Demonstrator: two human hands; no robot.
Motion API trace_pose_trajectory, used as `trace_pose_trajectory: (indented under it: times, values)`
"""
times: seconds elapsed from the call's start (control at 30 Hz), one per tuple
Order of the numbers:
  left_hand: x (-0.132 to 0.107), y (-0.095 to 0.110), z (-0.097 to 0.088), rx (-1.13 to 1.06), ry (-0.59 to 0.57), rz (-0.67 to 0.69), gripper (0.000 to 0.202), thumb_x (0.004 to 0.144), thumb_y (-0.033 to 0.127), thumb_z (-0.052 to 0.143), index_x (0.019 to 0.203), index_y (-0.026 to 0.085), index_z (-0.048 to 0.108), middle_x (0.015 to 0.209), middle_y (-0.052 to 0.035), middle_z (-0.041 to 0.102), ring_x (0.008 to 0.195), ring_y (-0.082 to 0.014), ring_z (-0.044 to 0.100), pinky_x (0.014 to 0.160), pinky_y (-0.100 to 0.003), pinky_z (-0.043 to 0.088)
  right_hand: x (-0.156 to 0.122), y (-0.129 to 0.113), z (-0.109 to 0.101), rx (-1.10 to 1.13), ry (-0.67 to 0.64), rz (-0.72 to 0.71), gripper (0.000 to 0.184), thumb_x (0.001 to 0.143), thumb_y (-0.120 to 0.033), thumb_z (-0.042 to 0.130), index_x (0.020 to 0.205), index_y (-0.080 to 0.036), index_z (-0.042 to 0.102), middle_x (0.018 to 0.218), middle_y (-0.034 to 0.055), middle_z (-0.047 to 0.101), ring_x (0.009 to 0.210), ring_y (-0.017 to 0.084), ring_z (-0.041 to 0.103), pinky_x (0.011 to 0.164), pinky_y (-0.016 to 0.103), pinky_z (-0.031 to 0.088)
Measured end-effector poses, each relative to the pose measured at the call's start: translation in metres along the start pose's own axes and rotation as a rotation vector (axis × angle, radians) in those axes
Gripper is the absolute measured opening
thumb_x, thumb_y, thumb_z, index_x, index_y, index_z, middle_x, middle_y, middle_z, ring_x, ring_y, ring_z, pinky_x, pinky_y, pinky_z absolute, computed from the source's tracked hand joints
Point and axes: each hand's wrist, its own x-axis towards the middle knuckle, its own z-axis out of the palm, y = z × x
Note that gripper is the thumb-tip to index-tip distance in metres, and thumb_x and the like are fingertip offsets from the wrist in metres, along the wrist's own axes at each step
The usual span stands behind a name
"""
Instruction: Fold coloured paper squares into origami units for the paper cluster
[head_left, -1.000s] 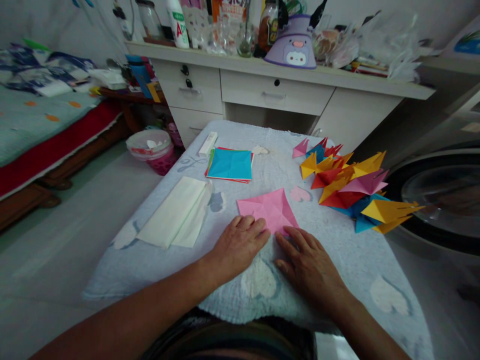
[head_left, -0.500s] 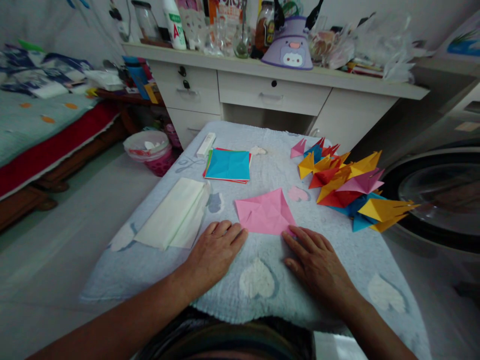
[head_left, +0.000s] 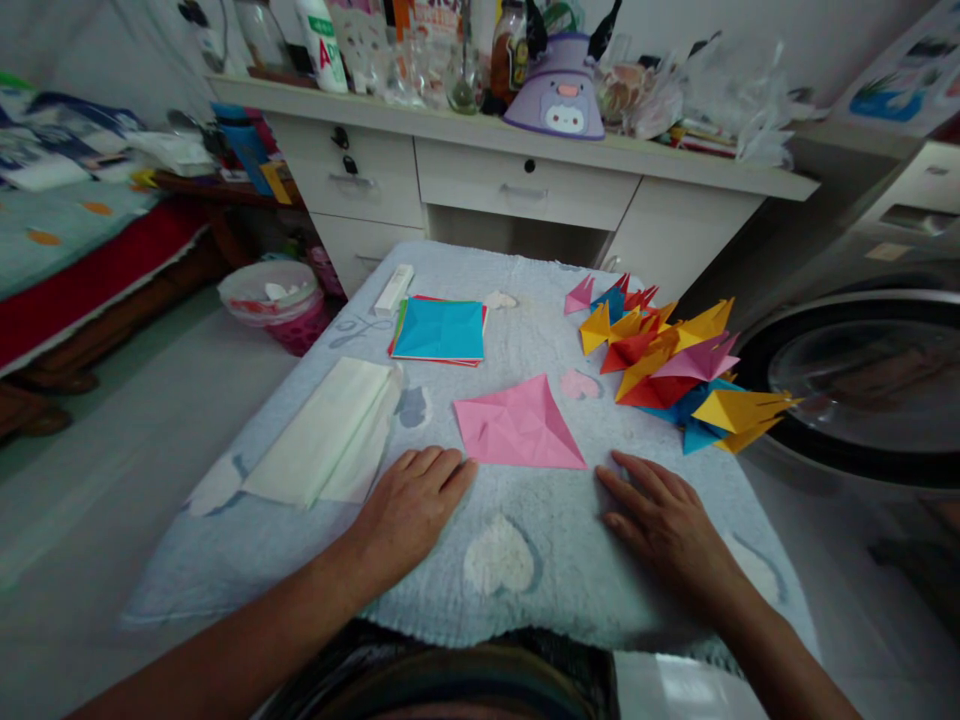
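The only lettering that can be read is on the white bottle (head_left: 319, 45) at the left end of the desk (head_left: 480, 195) top. It shows a large red "A" with a second red letter beside it, cut off by the bottle's curve. Above them is a green band whose small print is too fine to make out. Further right on the desk, an orange packet (head_left: 427, 12) bears white print, blurred past reading. Right of the desk, the sticker on the washing machine (head_left: 862, 300) is likewise too small to read.

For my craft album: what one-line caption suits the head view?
Left hand and right hand lie flat on the blue cloth beside a creased pink paper, folded shapes piled nearby.
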Motion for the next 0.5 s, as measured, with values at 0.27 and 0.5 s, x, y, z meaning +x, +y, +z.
trace_pose_trajectory:
  times: [0.27,0.5]
  values:
    - [0.015,-0.012,-0.01,-0.323,0.143,-0.121,0.022,0.091,0.014,0.048,0.109,0.018,0.06,0.106,-0.0078,0.063,0.1,-0.0234,0.057,0.088,-0.041,0.046,0.033,0.004,-0.033,0.432,0.134,0.286,0.024,0.092,-0.036,0.05,0.098,-0.022,0.067,0.105,0.0093,0.071,0.09,0.024,0.068,0.052,0.027,0.052]
    - [0.073,-0.03,-0.005,-0.423,0.164,-0.351,0.035,0.088,0.018,0.049,0.123,0.017,0.053,0.126,-0.0104,0.059,0.119,-0.0257,0.051,0.103,-0.043,0.039,0.097,-0.03,-0.028,0.477,0.038,0.149,0.029,0.087,-0.03,0.056,0.113,-0.018,0.061,0.111,0.0123,0.066,0.098,0.026,0.063,0.078,0.039,0.054]
